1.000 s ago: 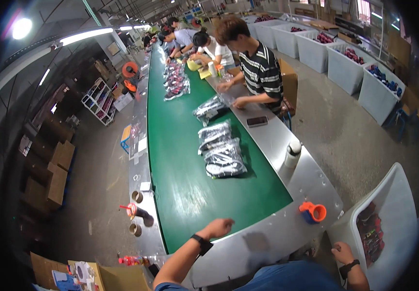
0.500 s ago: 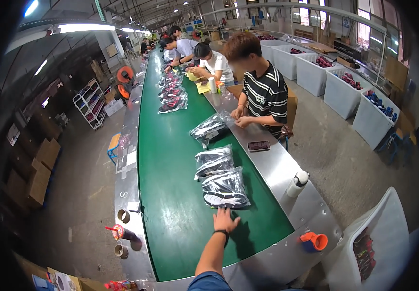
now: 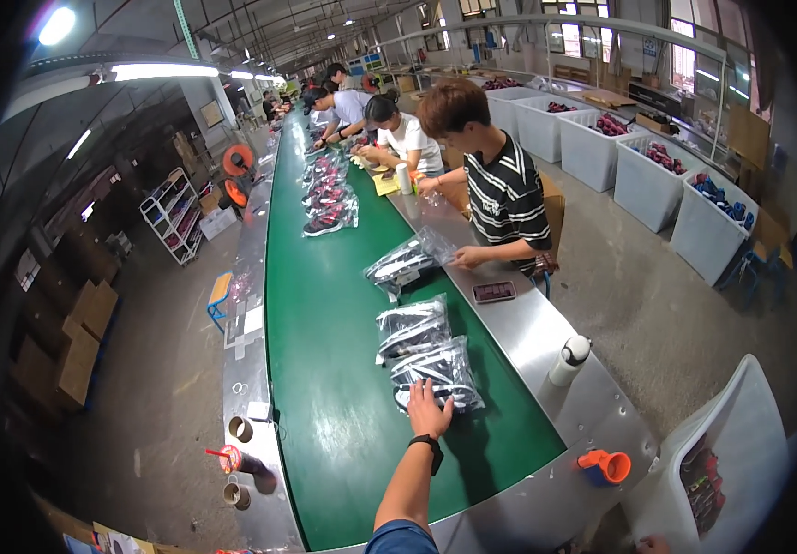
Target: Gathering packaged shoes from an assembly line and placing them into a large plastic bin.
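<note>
My left hand point(image 3: 431, 409), with a dark watch on the wrist, lies over the near edge of a clear-bagged pair of black-and-white sneakers point(image 3: 431, 371). Its fingers are stretched out and apart, and they appear to touch the bag without gripping it. Just beyond is a second bagged pair of sneakers point(image 3: 412, 325). Both lie on the green conveyor belt point(image 3: 338, 397). My right hand does not show. Farther up, a third bagged pair point(image 3: 400, 268) sits at the belt's right edge, where a co-worker in a striped shirt holds the bag's end.
A white bottle point(image 3: 568, 362), a phone point(image 3: 494, 292) and an orange cup-like holder point(image 3: 607, 466) stand or lie on the right metal ledge. Tape rolls point(image 3: 239, 428) and a drink cup point(image 3: 237, 459) line the left one. A white bin point(image 3: 740, 443) stands at lower right.
My left hand has moved forward onto the nearest bag. The bagged sneakers appear lower in the view. The striped-shirt co-worker's hands have parted, one now reaching toward the ledge behind.
</note>
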Motion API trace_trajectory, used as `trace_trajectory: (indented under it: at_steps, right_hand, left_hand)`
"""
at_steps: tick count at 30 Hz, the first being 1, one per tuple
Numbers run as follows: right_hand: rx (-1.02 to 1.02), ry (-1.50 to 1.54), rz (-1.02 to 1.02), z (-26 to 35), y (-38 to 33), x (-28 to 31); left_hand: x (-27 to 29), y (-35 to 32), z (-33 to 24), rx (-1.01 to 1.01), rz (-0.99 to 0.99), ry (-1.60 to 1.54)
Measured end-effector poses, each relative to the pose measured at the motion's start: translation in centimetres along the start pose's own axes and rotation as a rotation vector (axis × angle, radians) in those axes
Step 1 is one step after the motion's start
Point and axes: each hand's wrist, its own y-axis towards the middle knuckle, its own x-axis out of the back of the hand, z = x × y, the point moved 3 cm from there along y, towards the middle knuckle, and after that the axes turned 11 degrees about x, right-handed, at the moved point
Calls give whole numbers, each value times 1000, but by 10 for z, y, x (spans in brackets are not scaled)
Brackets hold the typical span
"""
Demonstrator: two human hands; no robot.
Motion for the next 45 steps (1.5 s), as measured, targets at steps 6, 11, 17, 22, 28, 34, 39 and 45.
trace_trajectory:
  at_steps: [6, 11, 17, 22, 28, 34, 39, 45]
  right_hand:
    - [105, -100, 72, -10, -9, -2]
    - [110, -136, 107, -70, -10, -24]
    - [36, -82, 75, -179, -20, -51]
    - [-65, -26, 63, -172, -8, -47]
    - [45, 314, 4, -82, 5, -11]
    - [401, 202, -198, 45, 11, 48]
    - [748, 90, -296, 175, -3, 97]
    - [1086, -129, -483, 204, -47, 144]
  left_hand:
    - [-7, -31, -13, -32, 189, 166]
    - [13, -108, -10, -53, 103, 39]
    - [25, -164, 23, 821, 417, -1805]
    - [11, -190, 42, 956, 250, -1915]
    - [32, -209, 19, 1012, 368, -1865]
    - [90, -240, -91, 869, 707, -1954]
    - [98, -270, -192, 759, 906, -1834]
    - [73, -342, -337, 573, 1160, -1675]
